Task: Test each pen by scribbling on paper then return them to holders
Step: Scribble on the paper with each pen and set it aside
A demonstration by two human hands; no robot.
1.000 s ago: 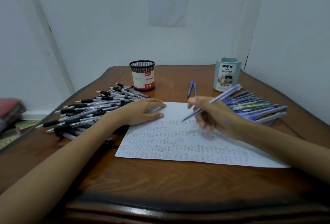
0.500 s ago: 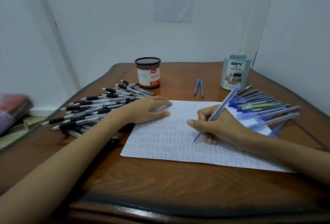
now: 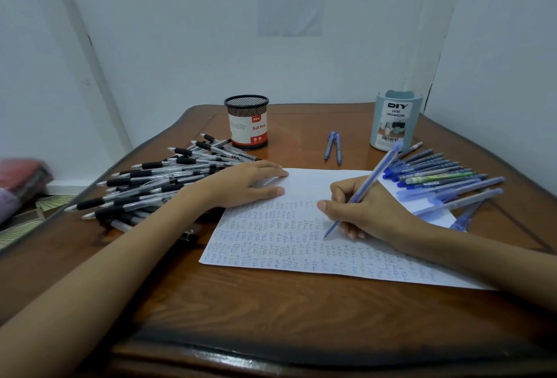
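**Pen tip on the paper, both holders at the back of the table**

Head view: The right hand (image 3: 367,211) holds a blue pen (image 3: 366,184) in a writing grip. The thumb and the curled fingers are closed around the lower part of its body, and its tip touches the paper (image 3: 301,245) near the middle of the sheet. The upper end of the pen leans away, toward the far right. The paper lies flat on the wooden table (image 3: 271,311), and many rows of small blue marks cover it.

The left hand (image 3: 241,184) rests flat on the upper left corner of the paper. Its fingers are straight and it holds nothing.

Two holders stand upright at the far side of the table. The black mesh holder (image 3: 247,122), with a red and white label, is at the back left. The pale blue holder (image 3: 394,124), with a label that says "DESK ORGANIZER", is at the back right. From this angle the inside of each holder cannot be seen.

A big pile of black pens (image 3: 156,178) lies on the table just in front of the mesh holder, beside the left hand. A group of blue pens (image 3: 437,172) lies in front of the blue holder, partly on the right edge of the paper. Two more blue pens (image 3: 334,148) lie side by side between the two holders.
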